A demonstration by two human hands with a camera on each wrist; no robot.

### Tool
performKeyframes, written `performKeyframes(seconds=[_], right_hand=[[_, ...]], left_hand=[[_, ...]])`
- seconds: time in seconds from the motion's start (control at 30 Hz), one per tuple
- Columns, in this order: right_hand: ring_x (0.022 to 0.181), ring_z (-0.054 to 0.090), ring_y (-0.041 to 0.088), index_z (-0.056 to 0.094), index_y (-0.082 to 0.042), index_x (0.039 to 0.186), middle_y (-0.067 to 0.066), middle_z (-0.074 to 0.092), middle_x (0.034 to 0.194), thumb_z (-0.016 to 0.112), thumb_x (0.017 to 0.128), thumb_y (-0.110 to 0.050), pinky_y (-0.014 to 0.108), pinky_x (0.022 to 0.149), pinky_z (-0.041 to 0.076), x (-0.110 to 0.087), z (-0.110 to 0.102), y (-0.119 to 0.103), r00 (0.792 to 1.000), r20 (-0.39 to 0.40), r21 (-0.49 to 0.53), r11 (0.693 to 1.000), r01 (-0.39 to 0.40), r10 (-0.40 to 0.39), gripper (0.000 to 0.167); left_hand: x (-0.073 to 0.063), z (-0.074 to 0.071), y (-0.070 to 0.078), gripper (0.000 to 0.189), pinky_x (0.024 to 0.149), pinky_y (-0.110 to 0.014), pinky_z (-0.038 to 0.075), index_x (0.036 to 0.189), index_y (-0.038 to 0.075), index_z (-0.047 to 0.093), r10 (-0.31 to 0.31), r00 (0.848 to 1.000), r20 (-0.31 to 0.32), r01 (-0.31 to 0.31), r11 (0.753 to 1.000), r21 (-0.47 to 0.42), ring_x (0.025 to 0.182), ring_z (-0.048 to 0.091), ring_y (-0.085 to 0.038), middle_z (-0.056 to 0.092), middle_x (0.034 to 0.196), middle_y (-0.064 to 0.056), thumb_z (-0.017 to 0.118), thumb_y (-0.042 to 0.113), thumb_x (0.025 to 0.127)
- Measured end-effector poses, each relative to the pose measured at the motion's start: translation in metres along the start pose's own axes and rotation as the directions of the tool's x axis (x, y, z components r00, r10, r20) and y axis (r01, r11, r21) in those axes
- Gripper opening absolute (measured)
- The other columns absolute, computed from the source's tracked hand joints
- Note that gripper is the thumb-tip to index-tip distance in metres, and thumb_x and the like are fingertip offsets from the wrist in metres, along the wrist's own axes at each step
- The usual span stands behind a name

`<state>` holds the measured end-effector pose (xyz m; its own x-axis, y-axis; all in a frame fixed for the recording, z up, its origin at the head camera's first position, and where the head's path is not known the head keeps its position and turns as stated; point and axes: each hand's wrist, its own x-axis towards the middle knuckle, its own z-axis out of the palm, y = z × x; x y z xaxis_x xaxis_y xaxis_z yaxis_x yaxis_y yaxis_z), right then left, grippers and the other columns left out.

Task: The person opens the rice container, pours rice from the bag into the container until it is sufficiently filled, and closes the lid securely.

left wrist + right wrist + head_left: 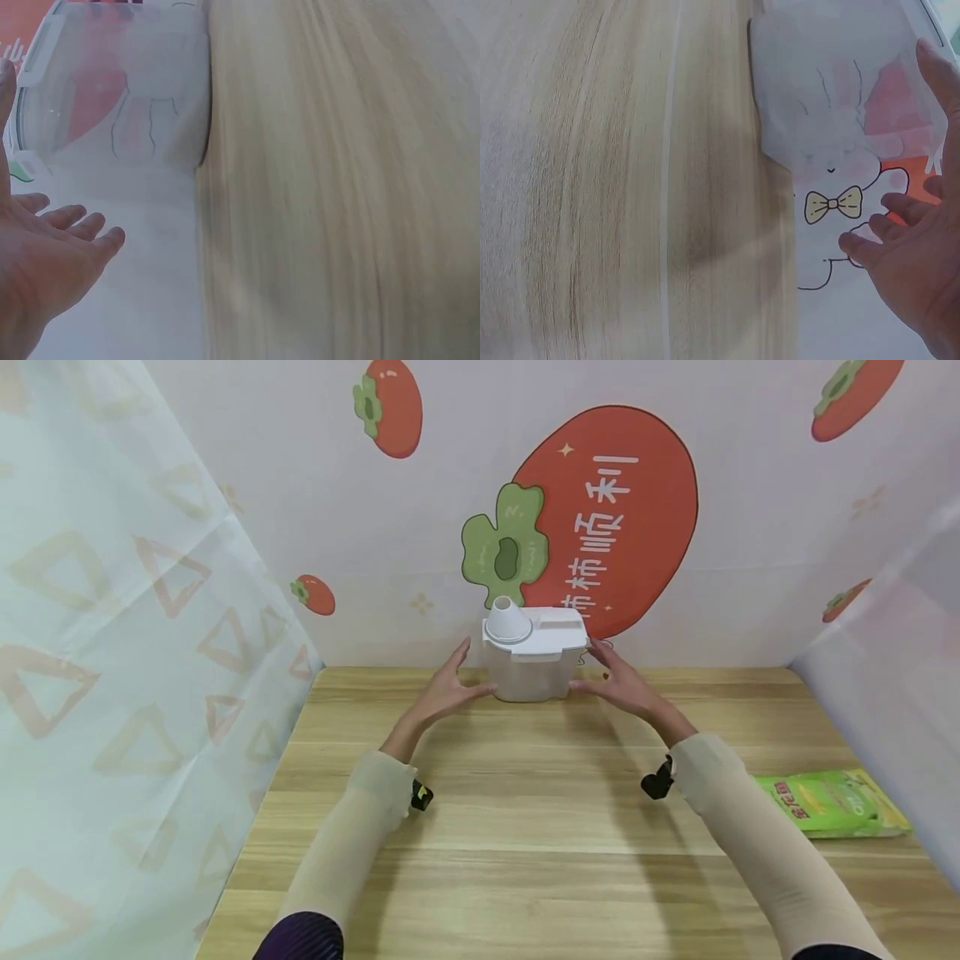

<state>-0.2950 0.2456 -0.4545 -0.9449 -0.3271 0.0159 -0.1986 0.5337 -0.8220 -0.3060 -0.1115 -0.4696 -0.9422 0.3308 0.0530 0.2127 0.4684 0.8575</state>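
Observation:
A translucent plastic storage container (528,679) with a white lid (558,631) stands upright at the back edge of the table. On the lid's left part sits a white cone-shaped piece (508,622). My left hand (448,693) is at the container's left side, thumb and fingers spread. My right hand (624,687) flanks the other side in the same way. In the left wrist view, the left fingers (94,238) are extended, a little apart from the clear wall. The right wrist view shows the right fingers (874,232) loosely extended beside it. Contact by either hand is hard to tell.
A green package (832,806) lies at the right of the wood-grain table (517,860), partly behind the right forearm. A printed cloth wall (405,543) rises directly behind the container. More cloth (150,693) closes off the left side.

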Motion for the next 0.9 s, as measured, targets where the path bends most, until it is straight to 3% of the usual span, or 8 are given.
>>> performKeyframes(seconds=[0.2,0.43,0.6,0.9], right_hand=[[0.162,0.016,0.040,0.006,-0.021,0.172,0.016,0.017,0.176,0.076,0.100,-0.032,0.068,0.125,0.023,0.007,0.005,-0.001,1.000,-0.030,0.116,0.993,0.013,-0.010,0.102],[0.162,0.018,0.038,0.006,-0.022,0.172,0.017,0.022,0.175,0.074,0.101,-0.029,0.061,0.128,0.022,0.017,0.013,-0.006,0.998,-0.062,0.229,0.973,-0.008,0.022,0.098],[0.162,0.021,0.033,0.012,-0.025,0.172,0.011,0.025,0.175,0.073,0.102,-0.026,0.059,0.127,0.026,0.023,0.018,-0.011,0.995,-0.093,0.283,0.958,0.057,-0.032,0.093],[0.161,0.025,0.025,0.012,-0.025,0.172,0.006,0.030,0.173,0.075,0.101,-0.022,0.055,0.125,0.034,0.028,0.021,-0.015,0.990,-0.134,0.344,0.936,0.076,-0.031,0.094]], left_hand=[[0.005,0.006,0.008,0.123,0.128,-0.059,0.024,0.172,0.024,0.011,-0.020,0.999,-0.026,0.018,0.997,-0.071,0.162,0.022,-0.032,0.019,0.177,-0.010,0.089,0.052,0.082],[0.012,0.016,0.009,0.117,0.130,-0.051,0.022,0.172,0.017,0.010,0.020,0.999,-0.045,-0.026,0.990,-0.141,0.163,0.019,-0.030,0.015,0.178,-0.008,0.089,0.035,0.087],[0.018,0.022,0.011,0.114,0.130,-0.052,0.023,0.172,0.019,0.008,0.057,0.996,-0.062,-0.068,0.978,-0.198,0.163,0.016,-0.027,0.012,0.178,-0.004,0.086,0.028,0.089],[0.033,0.030,0.020,0.123,0.129,-0.049,0.024,0.172,0.016,0.002,0.040,0.995,-0.090,-0.063,0.960,-0.272,0.162,0.020,-0.035,0.011,0.179,-0.007,0.088,0.035,0.086]])
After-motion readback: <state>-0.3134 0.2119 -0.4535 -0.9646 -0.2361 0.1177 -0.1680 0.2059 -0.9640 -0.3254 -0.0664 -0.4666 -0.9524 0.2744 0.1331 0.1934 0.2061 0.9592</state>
